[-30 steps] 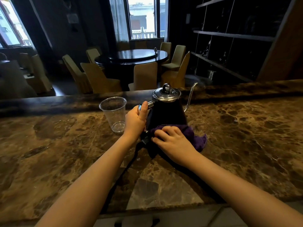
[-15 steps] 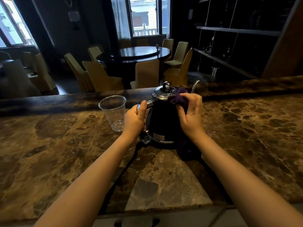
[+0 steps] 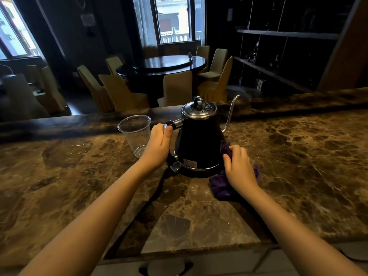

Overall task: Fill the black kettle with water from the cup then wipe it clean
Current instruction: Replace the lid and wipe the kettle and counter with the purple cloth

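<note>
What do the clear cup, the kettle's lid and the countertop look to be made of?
Clear cup: thin see-through plastic, probably disposable. Shiny kettle lid: polished metal, mirror-bright with highlights. Brown veined countertop: polished marble or similar stone, glossy with pale veins.

Black kettle [image 3: 201, 144] with silver lid [image 3: 198, 110], purple cloth [image 3: 221, 186], clear cup [image 3: 135, 132], brown veined marble counter [image 3: 298, 156]
</note>
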A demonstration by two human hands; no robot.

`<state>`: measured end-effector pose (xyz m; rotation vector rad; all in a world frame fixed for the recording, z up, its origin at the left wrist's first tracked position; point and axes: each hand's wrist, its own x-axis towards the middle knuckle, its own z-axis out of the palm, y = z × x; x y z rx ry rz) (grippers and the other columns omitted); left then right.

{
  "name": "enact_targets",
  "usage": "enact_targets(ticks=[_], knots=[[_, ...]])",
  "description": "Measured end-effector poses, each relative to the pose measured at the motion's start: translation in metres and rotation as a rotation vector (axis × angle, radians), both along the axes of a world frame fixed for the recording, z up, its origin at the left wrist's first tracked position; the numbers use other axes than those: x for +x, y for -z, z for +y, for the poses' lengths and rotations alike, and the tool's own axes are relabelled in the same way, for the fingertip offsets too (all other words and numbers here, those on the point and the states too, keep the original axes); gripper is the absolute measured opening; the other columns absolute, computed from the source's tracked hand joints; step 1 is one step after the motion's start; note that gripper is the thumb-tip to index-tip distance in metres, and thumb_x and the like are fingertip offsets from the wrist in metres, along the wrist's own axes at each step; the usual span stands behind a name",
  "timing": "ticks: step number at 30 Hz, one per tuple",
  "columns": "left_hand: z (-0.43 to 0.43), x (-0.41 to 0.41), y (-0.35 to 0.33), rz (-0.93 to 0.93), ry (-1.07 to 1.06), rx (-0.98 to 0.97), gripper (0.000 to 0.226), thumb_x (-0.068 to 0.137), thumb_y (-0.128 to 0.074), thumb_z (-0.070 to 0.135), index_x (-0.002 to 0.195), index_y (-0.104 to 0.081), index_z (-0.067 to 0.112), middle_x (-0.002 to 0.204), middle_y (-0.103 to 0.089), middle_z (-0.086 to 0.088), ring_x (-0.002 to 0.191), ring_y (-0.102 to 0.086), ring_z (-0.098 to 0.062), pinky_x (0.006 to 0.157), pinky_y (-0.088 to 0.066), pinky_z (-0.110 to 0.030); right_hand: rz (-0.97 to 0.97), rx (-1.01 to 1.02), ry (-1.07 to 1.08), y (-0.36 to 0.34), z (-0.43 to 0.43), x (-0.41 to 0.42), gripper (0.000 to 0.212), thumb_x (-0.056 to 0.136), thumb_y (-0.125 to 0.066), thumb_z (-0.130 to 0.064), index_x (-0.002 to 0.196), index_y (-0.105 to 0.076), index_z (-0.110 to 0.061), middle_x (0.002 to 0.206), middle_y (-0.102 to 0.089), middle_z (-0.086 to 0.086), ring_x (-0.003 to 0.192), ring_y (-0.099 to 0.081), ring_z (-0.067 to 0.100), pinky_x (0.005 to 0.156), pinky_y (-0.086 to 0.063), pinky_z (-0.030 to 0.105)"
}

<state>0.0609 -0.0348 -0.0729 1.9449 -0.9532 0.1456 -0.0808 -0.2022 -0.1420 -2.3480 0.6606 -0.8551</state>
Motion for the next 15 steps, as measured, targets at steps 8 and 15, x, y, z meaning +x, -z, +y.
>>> enact_targets(ticks=[8, 15], knots=[[-0.022, 0.001, -0.050, 0.159, -0.070, 0.216, 0.037, 0.094, -0.034, 0.040, 0.096, -0.056, 0.010, 0.087, -0.060, -0.006, 0.082, -0.059, -0.023, 0.074, -0.048, -0.038, -0.505, 0.183, -0.093, -0.064, 0.015, 0.026, 0.032, 0.094, -0.042, -0.019, 0.124, -0.046, -0.009, 0.116, -0.039, 0.004, 0.095, -0.041, -0.007, 0.081, -0.026, -0.006], [-0.042, -0.003, -0.029, -0.193, -0.322, -0.004, 0.048, 0.093, -0.040, 0.027, 0.048, -0.042, 0.009, 0.045, -0.042, -0.002, 0.048, -0.041, -0.023, 0.048, -0.024, -0.033, -0.328, 0.351, 0.078, -0.042, 0.012, 0.061, 0.042, 0.098, -0.032, -0.028, 0.139, -0.036, -0.021, 0.139, -0.036, 0.011, 0.126, -0.029, 0.025, 0.104, -0.021, 0.031]])
